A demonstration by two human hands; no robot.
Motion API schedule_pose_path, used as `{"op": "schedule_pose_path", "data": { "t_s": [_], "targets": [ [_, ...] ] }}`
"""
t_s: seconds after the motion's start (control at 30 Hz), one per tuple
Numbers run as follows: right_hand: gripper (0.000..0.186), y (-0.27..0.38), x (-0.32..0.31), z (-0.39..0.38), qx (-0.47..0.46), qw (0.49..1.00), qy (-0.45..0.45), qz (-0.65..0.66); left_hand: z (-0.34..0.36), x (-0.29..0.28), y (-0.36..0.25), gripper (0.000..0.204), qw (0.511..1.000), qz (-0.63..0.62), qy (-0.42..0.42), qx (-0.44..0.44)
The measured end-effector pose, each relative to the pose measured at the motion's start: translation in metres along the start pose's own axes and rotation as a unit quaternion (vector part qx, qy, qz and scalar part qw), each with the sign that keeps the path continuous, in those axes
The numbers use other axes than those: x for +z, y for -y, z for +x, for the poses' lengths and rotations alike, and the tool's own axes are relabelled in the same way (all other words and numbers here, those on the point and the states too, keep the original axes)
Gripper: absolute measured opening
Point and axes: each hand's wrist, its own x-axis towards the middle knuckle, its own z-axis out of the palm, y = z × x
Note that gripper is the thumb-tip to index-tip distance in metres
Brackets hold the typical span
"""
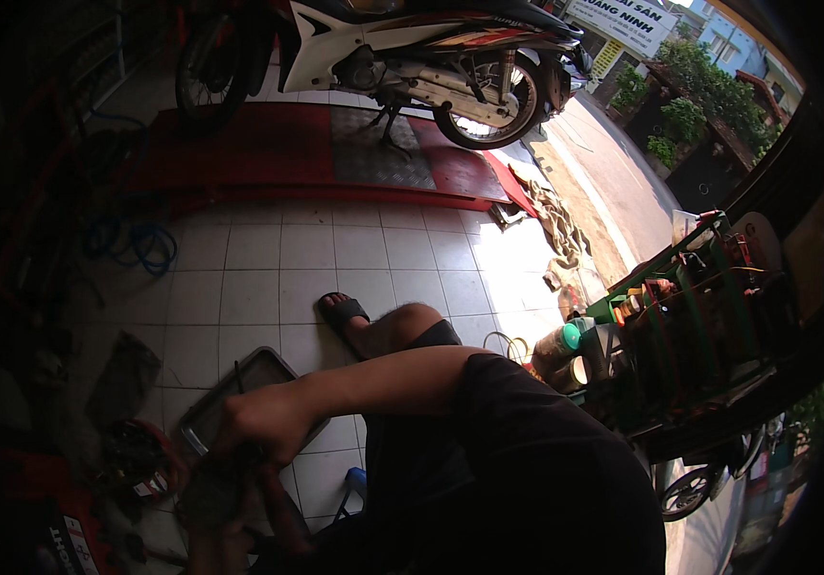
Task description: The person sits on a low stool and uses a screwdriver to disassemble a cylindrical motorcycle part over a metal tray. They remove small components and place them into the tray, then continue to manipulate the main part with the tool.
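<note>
My right hand (266, 422) is closed, knuckles up, at the lower left, its forearm reaching across from the right. A thin dark rod (238, 377) rises just beyond its knuckles; whether the hand holds it, I cannot tell. Under the hand sits a dark, bulky shape (210, 489), too shadowed to name. My left hand (276, 494) lies below and close to the right one, its fingers lost in shadow. Partly behind the right hand, a shallow grey metal tray (282, 362) rests on the tiles.
A motorbike (421, 77) stands on a red lift platform (239, 144) ahead. Blue hose (139, 247) coils at left, near a round reddish container (148, 460). A green tool rack (690, 287) and a green-lidded jar (557, 342) are at right. My sandalled foot (343, 311) is beyond the tray.
</note>
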Motion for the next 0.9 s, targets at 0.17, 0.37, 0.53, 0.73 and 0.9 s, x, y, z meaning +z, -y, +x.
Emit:
{"op": "schedule_pose_path", "data": {
  "t_s": [0.17, 0.37, 0.53, 0.73, 0.9],
  "targets": [
    [0.042, -0.002, 0.002, -0.006, 0.003, 1.000, 0.003, -0.002, -0.006, 0.058, 0.005, 0.107, 0.989, 0.047, 0.044, -0.130],
    [0.040, -0.003, 0.002, -0.003, -0.015, 1.000, 0.001, 0.001, -0.013, 0.050, 0.017, 0.107, 0.999, 0.030, -0.017, -0.013],
    [0.038, -0.001, 0.004, 0.001, -0.034, 0.999, -0.007, -0.021, -0.004, 0.045, 0.008, 0.110, 0.996, 0.025, -0.070, -0.042],
    [0.040, -0.001, 0.005, 0.001, -0.051, 0.998, 0.000, -0.035, -0.010, 0.047, 0.006, 0.110, 0.996, 0.033, -0.007, -0.087],
    [0.039, -0.001, 0.006, -0.001, -0.037, 0.999, 0.006, -0.039, -0.014, 0.047, 0.008, 0.107, 0.996, 0.035, 0.005, -0.084]
  ]
}}
